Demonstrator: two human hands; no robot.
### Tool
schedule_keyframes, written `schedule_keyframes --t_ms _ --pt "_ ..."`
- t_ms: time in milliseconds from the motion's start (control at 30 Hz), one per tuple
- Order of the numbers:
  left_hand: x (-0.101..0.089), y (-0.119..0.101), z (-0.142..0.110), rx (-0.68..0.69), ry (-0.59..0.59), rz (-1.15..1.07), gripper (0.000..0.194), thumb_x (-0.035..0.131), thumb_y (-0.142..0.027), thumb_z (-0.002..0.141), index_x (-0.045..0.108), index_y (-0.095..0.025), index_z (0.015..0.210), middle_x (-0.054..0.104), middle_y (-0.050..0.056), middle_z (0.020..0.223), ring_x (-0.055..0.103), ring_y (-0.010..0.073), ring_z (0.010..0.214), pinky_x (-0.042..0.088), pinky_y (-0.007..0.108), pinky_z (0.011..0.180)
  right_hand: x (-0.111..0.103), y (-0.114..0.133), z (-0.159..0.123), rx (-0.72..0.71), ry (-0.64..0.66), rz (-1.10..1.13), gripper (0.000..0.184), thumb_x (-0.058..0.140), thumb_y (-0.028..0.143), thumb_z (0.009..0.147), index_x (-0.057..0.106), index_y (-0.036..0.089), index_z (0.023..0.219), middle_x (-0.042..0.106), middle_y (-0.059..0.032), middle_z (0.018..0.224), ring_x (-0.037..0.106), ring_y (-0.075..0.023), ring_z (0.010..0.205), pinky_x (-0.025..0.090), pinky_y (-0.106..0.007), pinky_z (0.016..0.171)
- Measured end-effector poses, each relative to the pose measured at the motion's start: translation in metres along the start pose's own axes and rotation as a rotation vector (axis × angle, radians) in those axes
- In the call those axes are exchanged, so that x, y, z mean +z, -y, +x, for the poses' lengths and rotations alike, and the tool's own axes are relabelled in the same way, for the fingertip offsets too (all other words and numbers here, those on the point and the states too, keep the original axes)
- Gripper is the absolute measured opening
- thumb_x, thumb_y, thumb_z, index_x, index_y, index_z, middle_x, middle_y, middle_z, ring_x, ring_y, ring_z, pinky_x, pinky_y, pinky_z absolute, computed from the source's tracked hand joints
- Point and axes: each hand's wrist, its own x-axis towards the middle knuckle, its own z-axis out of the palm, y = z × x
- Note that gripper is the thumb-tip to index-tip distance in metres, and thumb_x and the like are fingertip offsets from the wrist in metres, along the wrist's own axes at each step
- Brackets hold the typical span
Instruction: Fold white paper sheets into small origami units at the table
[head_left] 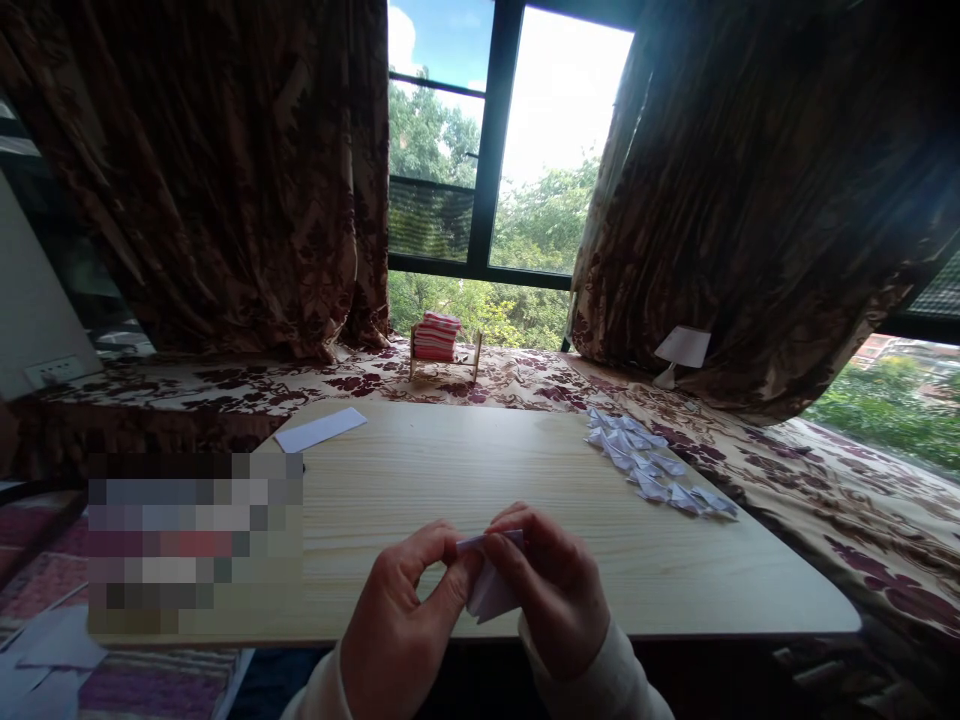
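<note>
A small folded piece of white paper [495, 588] is held up between both hands, just above the front edge of the table. My left hand [409, 605] pinches its left side between thumb and fingers. On the other side, my right hand [559, 590] grips the paper with the thumb pressed along its face. Parts of the paper are hidden behind the fingers. Several small folded paper pieces [652, 462] lie in rows at the right of the table. A stack of white paper strips [321, 430] rests at the back left.
The pale wooden table [450, 470] stands against a ledge with patterned cloth [525, 385]. On the ledge are a small rack of striped cloths [437, 338] and a white lamp [684, 348]. Loose paper sheets [52, 650] lie lower left. A blurred patch covers the table's left end.
</note>
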Motion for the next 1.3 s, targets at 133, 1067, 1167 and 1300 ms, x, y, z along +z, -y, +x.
schedule_keyframes --t_ms 133,1067,1167,1300 --pt "0.001 0.009 -0.001 -0.048 0.024 -0.069 0.021 0.050 -0.032 0.081 0.061 -0.015 0.073 0.055 0.000 0.066 0.049 0.0132 0.067 0.040 0.021 0.062 0.004 -0.002 -0.001 0.020 -0.055 0.029 0.014 0.060 0.027 0.075 0.057 0.017 0.067 0.052 0.0007 0.063 0.046 -0.0108 0.056 0.038 -0.022 0.051" --pt "0.003 0.023 -0.003 -0.093 0.045 -0.079 0.027 0.048 -0.037 0.081 0.047 -0.017 0.064 0.046 -0.001 0.064 0.041 0.0117 0.064 0.036 0.021 0.061 0.010 -0.018 -0.001 0.232 -0.239 0.244 0.024 0.068 0.037 0.066 0.059 0.015 0.064 0.051 0.0025 0.052 0.043 -0.0084 0.047 0.035 -0.019 0.042" --pt "0.006 0.025 -0.001 -0.137 -0.008 -0.126 0.032 0.047 -0.042 0.080 0.043 -0.017 0.060 0.038 -0.003 0.059 0.036 0.0105 0.059 0.034 0.020 0.057 0.012 -0.022 0.000 0.209 -0.247 0.245 0.024 0.068 0.037 0.065 0.059 0.015 0.063 0.052 0.0027 0.052 0.044 -0.0084 0.048 0.035 -0.018 0.044" --pt "0.004 0.027 0.000 -0.180 -0.008 -0.210 0.036 0.053 -0.050 0.073 0.049 -0.017 0.061 0.041 -0.003 0.058 0.038 0.0111 0.059 0.033 0.021 0.055 0.017 -0.026 0.004 0.210 -0.281 0.290 0.027 0.070 0.039 0.063 0.059 0.015 0.059 0.052 0.0023 0.050 0.043 -0.0082 0.045 0.034 -0.018 0.043"
